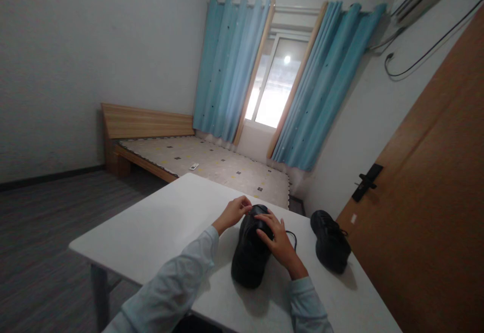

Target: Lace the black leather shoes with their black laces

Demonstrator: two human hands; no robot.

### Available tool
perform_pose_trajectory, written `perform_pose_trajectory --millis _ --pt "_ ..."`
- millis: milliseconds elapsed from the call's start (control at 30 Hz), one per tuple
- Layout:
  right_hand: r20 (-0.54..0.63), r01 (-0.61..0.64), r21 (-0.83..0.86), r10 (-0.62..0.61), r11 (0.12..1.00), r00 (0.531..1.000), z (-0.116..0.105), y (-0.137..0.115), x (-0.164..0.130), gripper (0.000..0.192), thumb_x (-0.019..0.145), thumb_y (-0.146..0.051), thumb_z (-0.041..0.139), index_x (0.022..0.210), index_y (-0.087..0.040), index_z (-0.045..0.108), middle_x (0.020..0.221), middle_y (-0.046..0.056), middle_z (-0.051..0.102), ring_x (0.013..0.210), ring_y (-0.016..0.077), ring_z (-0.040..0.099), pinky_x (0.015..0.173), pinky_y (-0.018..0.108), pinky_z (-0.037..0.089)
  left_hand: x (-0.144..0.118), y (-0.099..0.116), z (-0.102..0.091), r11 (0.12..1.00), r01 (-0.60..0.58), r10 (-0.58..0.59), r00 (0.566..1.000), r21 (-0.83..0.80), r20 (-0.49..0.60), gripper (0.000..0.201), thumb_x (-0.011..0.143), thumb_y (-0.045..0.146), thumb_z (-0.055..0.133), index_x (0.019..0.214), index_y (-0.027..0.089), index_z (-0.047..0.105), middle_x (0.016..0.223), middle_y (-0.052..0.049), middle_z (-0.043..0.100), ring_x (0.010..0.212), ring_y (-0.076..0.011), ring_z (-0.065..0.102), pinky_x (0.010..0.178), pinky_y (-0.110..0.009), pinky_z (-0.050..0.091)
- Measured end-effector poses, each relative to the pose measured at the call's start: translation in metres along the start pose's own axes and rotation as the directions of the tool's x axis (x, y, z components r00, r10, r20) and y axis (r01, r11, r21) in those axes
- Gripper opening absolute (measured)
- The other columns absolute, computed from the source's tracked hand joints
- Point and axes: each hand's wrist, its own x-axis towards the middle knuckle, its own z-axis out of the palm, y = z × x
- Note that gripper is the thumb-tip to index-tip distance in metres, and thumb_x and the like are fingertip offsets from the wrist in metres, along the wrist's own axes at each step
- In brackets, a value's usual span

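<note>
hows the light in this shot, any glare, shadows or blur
Head view: the lower part of the window is blown out to white; head view: soft shadows lie on the white table at the near side of the handled black shoe and the other black shoe; head view: both shoes are so dark that fine detail is lost.

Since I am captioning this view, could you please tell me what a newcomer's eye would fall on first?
Probably the bright blue curtains flanking the window at the back. In the foreground, the left hand and right hand meet at a black shoe on the white table. A second black shoe sits to the right, towards the wooden door.
</note>
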Motion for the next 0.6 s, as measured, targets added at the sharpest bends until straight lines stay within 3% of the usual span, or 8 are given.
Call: perform_pose_trajectory --millis 267,433,600 --pt "-0.012 -0.008 -0.026 0.008 1.0 1.0 0.001 0.001 0.001 0.036 0.083 -0.042 0.05 0.118 -0.032 0.055 0.138 0.007 0.043 0.134 0.0304 0.027 0.104 0.065 0.007 -0.003 0.0 -0.008 0.971 -0.044 0.022 0.995 0.236 0.093 0.011 0.071 0.023 0.064 0.079 0.017 0.069 0.072 -0.002 0.069 0.069 -0.0143 0.062 0.065 -0.022 0.044" --pt "-0.024 -0.004 -0.027 0.003 1.0 1.0 0.001 0.001 0.001 0.036 0.084 -0.042 0.05 0.117 -0.031 0.055 0.14 0.007 0.041 0.135 0.0308 0.026 0.103 0.065 0.007 -0.005 -0.005 -0.012 0.909 -0.002 -0.024 0.998 0.416 0.057 0.019 0.07 0.027 0.068 0.088 0.023 0.071 0.075 -0.001 0.069 0.074 -0.016 0.062 0.065 -0.022 0.043" --pt "-0.022 0.0 -0.034 -0.001 0.999 1.0 0.003 0.002 0.002 0.035 0.084 -0.042 0.049 0.116 -0.031 0.055 0.14 0.007 0.04 0.135 0.0305 0.025 0.103 0.065 0.008 -0.007 -0.002 -0.017 0.813 0.053 -0.086 0.996 0.58 0.03 0.01 0.071 0.025 0.067 0.079 0.026 0.073 0.08 -0.003 0.069 0.078 -0.0187 0.062 0.065 -0.024 0.041"
